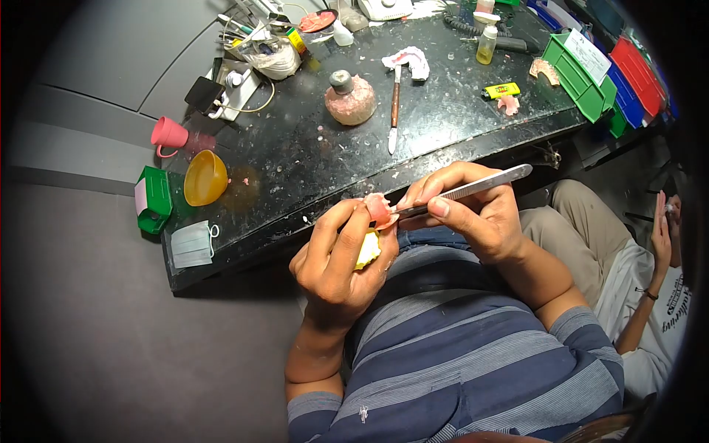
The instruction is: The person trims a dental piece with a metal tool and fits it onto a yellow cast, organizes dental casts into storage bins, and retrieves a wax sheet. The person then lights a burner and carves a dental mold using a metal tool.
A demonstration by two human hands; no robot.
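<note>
My left hand [336, 258] is wrapped round a yellow piece [368, 249] with a pink, gum-coloured piece [379, 210] above it, held up in front of my chest. From the right, my right hand [473, 210] pinches a metal scalpel-like tool [487, 181]. Its tip meets the pink piece, and the flat handle end points up to the right. The fingers hide part of both pieces. Beyond the hands, a wooden-handled knife [395, 103] lies on the black table near a pink-crusted round burner [350, 99].
On the black table [295, 148] are a yellow bowl [205, 179], a pink mug [169, 134], a face mask [192, 244], a white cast [410, 62], a yellow tube [501, 91] and green bins [580, 74]. Another person [635, 273] sits at the right.
</note>
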